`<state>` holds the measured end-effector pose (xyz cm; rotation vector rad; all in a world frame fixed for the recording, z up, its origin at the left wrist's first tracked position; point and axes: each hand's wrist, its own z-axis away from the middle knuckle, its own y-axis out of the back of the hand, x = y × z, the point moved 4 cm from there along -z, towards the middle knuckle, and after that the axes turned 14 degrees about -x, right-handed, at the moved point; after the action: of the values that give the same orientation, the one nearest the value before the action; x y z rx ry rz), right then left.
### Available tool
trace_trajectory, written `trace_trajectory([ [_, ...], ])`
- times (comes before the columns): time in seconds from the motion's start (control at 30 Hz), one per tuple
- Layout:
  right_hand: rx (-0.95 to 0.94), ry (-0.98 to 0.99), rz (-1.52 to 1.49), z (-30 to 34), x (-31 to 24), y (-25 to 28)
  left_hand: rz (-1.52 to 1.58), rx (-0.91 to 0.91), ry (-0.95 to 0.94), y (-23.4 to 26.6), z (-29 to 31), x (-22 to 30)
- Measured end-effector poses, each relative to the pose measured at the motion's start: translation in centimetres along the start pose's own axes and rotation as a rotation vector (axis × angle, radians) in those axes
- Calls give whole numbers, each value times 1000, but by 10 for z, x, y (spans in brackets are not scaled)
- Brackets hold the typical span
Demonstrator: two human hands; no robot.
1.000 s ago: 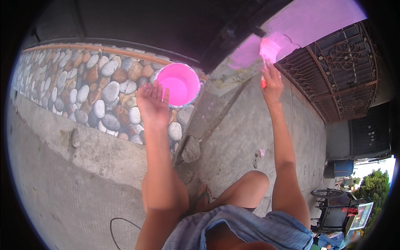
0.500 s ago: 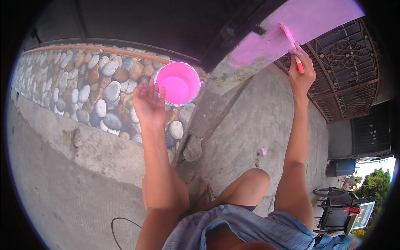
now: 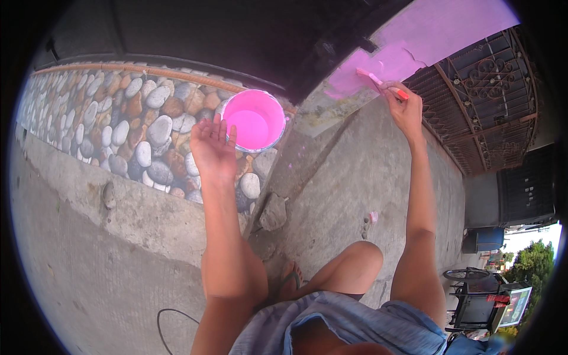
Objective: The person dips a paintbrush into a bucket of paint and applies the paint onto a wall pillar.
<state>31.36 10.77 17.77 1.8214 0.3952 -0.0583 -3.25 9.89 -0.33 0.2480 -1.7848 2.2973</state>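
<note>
The grey ground (image 3: 331, 195) takes up the most room, and a big black gate (image 3: 201, 41) fills much of the top. Beside the gate lies a strip of round stones (image 3: 106, 118), white, grey and brown. Next in size is the wall (image 3: 449, 26) at the upper right, with a brown metal fence (image 3: 491, 89) full of curls near it. Most of the wall that shows is pink, so a lot of it looks done. Some of the pink is darker and some is paler, so it may not be even. A bare grey strip (image 3: 319, 112) along the low edge has no pink on it, so that part may be left to do; nobody can tell from here if it is meant to be pink too. The bucket (image 3: 253, 99) sits on the stones near the gate's corner, with plenty of pink paint (image 3: 251, 130) inside. The left hand (image 3: 214, 149) is by the bucket, palm up, with loose fingers that hold nothing; whether they touch the rim is hard to tell. The right hand (image 3: 407, 112) has its fingers wrapped around the brush (image 3: 375, 78). The brush has an orange handle end, and its pink bristles seem to touch the wall near the edge of the pink.
</note>
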Motion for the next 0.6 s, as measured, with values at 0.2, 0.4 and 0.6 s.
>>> trace_trajectory([
  [0.2,306,81,82,-20,-16,59,19,6,3,-4,-2,-3],
  [0.4,237,58,54,-5,-28,39,15,-5,3,0,-4,-4],
  [0.6,124,-74,63,-32,-18,52,12,13,3,-2,-4,-4],
])
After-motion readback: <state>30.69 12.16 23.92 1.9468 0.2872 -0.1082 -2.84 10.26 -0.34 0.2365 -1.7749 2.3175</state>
